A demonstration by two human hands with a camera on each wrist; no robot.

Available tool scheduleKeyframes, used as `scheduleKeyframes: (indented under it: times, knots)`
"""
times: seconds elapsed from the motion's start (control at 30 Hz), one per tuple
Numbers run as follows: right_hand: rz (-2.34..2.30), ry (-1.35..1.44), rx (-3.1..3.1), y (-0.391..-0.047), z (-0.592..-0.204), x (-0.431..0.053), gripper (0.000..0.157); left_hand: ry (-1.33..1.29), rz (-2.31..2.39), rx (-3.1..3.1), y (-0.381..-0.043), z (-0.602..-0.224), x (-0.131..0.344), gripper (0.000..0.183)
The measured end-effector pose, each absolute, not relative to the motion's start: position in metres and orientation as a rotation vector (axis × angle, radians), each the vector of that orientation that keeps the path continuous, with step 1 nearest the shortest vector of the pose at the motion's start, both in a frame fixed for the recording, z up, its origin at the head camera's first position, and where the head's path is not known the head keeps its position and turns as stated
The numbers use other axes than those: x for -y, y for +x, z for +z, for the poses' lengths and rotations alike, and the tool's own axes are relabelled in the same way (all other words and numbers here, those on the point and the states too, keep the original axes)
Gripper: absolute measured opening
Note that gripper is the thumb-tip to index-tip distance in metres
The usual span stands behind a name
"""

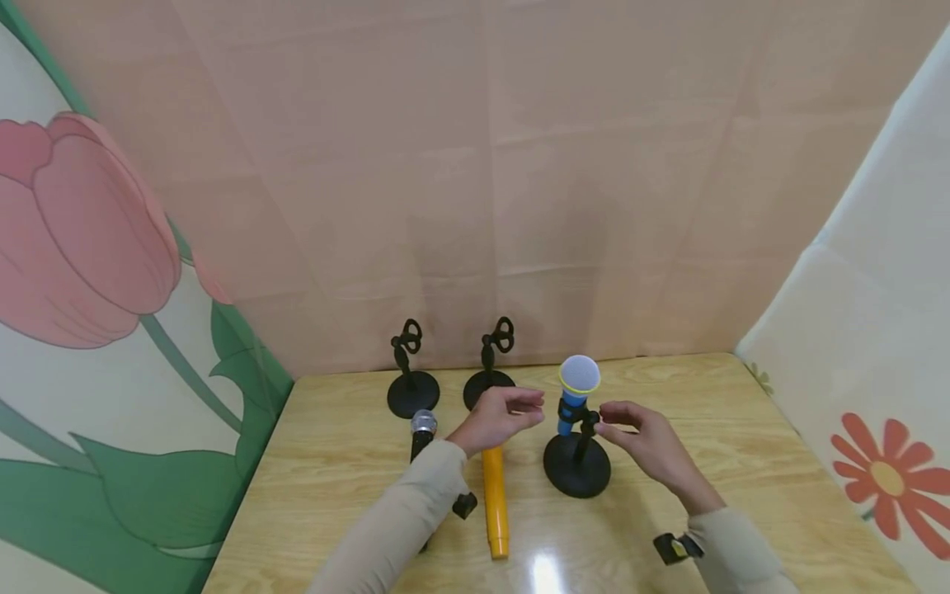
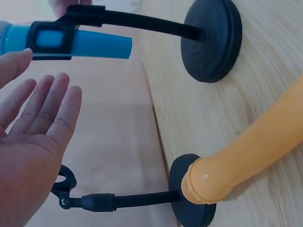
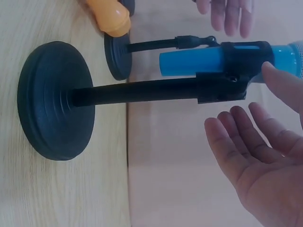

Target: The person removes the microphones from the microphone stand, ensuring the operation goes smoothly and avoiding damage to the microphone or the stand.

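Note:
A blue microphone (image 1: 580,375) with a pale head and a yellow ring sits tilted in the clip of a black desk stand (image 1: 577,477). To its left, my left hand (image 1: 500,419) has its fingers extended and holds nothing; a gap separates it from the microphone in the head view. My right hand (image 1: 647,439) is just right of the clip, fingers stretched out. Its thumb (image 3: 279,85) is close to the clip (image 3: 246,59) in the right wrist view; whether they touch I cannot tell.
Two black stands with unfilled clips, one left (image 1: 412,394) and one middle (image 1: 487,381), stand by the back wall. A black microphone (image 1: 423,423) with a silver head and an orange microphone-shaped stick (image 1: 495,503) lie on the wooden table (image 1: 319,462), both partly hidden by my left arm.

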State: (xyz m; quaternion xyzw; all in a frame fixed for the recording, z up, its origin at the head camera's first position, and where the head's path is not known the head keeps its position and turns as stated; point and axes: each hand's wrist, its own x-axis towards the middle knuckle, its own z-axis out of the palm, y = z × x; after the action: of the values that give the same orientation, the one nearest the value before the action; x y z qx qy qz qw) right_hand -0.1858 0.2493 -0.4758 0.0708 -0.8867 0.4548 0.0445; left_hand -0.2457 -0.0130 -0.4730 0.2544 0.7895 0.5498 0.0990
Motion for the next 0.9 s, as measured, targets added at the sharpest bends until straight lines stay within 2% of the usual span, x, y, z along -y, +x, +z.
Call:
scheduleKeyframes:
  times: [0.3,0.9]
  knots:
    - [1.492,0.274,2.623,-0.199,-0.484,-0.237,0.040,0.731,1.598,-2.331,-0.246,-0.463,0.008,0.036]
    - [1.549,0.183,2.515,-0.202,-0.498,-0.233,0.024,0.872,1.732,-2.216,-0.257,-0.432,-0.015,0.051]
